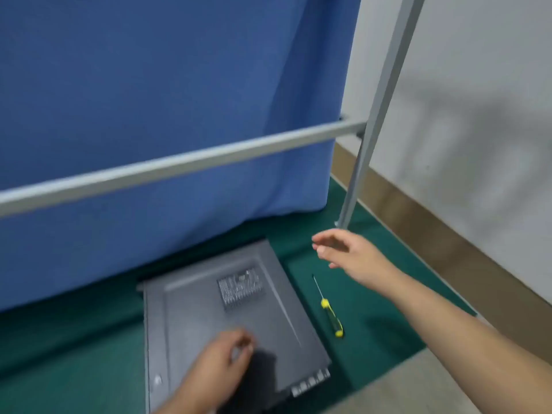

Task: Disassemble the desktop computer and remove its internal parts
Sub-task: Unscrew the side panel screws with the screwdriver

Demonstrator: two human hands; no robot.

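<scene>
the desktop computer looks heavy, stiff, slick-sided; grip its edges; left hand curled on top, seemingly empty; right hand loose at 2 o'clock

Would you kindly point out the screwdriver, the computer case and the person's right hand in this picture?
screwdriver (331, 317): head view, on its yellow and black handle.
computer case (209, 312): head view, on the flat grey side panel.
right hand (349, 253): head view, on the middle of the hand.

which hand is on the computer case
The left hand, fingers curled, rests on the grey case; the right hand hovers open above the green mat, beyond the screwdriver.
</scene>
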